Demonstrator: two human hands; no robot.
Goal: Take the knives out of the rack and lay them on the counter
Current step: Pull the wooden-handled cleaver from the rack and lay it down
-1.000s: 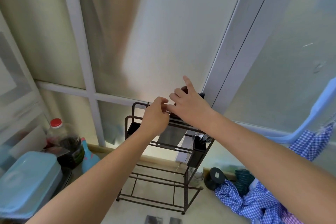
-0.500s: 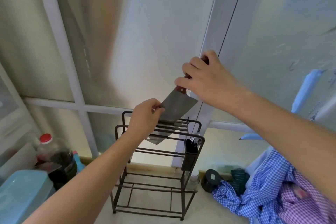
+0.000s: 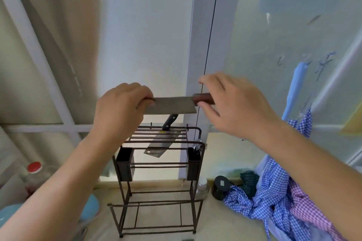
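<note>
A cleaver with a brown wooden handle is held level in the air above the dark wire rack. My left hand pinches the far end of its blade. My right hand grips the handle. A second knife with a black handle still stands in the rack's top slots, its blade slanting down to the left. The rack stands on the beige counter against the frosted window.
Two black holders hang on the rack's sides. A red-capped bottle and a light blue container sit at the left. A small glass jar, a black round object and checked cloth lie at the right.
The cleaver has come up out of the rack and turned from slanted to level. My left hand rose with the blade tip; my right hand lowered with the handle.
</note>
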